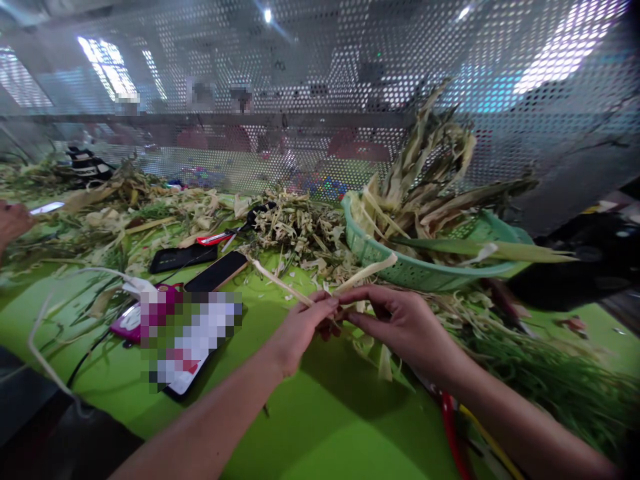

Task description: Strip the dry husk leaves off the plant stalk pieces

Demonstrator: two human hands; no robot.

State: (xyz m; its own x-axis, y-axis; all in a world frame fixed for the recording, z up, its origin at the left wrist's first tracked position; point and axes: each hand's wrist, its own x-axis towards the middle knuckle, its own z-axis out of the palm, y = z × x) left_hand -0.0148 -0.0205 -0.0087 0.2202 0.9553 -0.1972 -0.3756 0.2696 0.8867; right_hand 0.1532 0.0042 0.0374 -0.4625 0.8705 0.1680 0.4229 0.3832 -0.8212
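Observation:
My left hand (300,328) and my right hand (400,323) meet over the green table (320,413), fingers pinched together. Between them they hold pale dried leaf strips (367,269); one strip runs up-left from my left fingers, another up-right toward the basket. Both hands are closed on the strips. A teal plastic basket (400,267) full of dried husks and leaves stands just behind my right hand.
Scraps of dried leaf (295,227) cover the table's back. Red-handled scissors (220,237), two dark phones (216,271) and a white cable (75,273) lie at left. Green stalks (540,367) pile at right. Another person's hand (13,220) shows at far left. A perforated metal screen (350,87) stands behind.

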